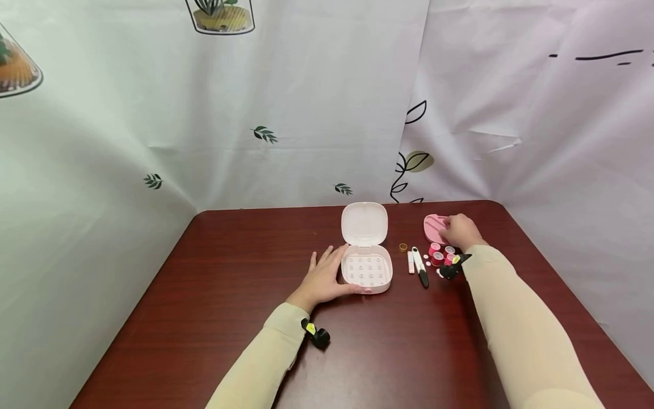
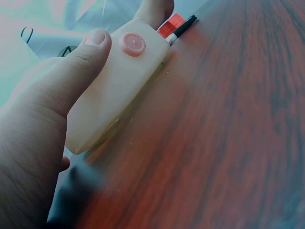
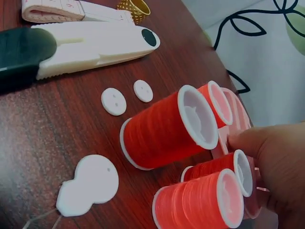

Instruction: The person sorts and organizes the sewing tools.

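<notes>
A pale pink sewing box (image 1: 377, 290) stands with its lid (image 1: 365, 222) raised at the back; small pegs line the floor inside. My left hand (image 1: 325, 278) holds the box at its left side, thumb along the front wall near the round pink clasp (image 2: 133, 44), forefinger at the rear corner. Farther right, my right hand (image 1: 462, 232) pinches a pink plastic tray (image 1: 433, 228) by its right edge. Red and pink thread spools (image 3: 162, 129) stand just in front of that tray. The right fingertips are partly hidden behind the tray and spools.
Between box and spools lie a folded tape measure (image 1: 411, 262), white thread snips with a black end (image 1: 420, 267) and a gold thimble (image 1: 403, 247). White buttons (image 3: 114, 101) and a white needle threader (image 3: 90, 183) lie near the spools. A curtain hangs behind the table's back edge.
</notes>
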Demonstrator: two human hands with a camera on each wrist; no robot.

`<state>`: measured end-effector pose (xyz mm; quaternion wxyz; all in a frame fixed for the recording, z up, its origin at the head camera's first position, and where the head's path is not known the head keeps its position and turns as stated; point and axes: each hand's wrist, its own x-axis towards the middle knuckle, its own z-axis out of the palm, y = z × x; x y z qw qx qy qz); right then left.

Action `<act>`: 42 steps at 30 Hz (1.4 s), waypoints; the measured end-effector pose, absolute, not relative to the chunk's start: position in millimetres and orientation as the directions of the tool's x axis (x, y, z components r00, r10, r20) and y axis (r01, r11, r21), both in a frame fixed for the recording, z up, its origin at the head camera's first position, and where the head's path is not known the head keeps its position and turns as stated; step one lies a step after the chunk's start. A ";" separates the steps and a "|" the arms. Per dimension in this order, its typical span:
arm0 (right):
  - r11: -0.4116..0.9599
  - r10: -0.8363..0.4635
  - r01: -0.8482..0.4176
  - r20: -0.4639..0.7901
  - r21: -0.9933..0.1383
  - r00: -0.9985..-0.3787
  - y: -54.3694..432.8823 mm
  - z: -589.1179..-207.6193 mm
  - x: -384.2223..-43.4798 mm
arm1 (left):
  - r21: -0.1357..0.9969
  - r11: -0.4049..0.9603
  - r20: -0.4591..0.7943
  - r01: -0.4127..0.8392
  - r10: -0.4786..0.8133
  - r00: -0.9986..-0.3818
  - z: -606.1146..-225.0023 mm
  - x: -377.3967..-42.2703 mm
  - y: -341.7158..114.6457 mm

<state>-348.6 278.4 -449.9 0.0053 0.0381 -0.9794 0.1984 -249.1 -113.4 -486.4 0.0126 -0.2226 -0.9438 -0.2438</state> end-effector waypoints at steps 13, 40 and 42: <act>0.887 -0.082 -0.140 0.149 -0.439 -0.985 277.1 -419.6 -331.8 | 0.456 0.783 0.136 0.422 0.407 -0.903 -486.0 -249.2 -113.3; 0.867 0.050 0.027 0.033 -0.497 -0.998 236.0 -431.3 -277.2 | 0.446 0.793 0.126 0.415 0.403 -0.906 -487.0 -249.1 -112.7; 0.868 0.049 0.022 0.042 -0.496 -0.998 235.5 -432.5 -277.0 | 0.445 0.793 0.127 0.416 0.403 -0.906 -486.8 -249.1 -112.5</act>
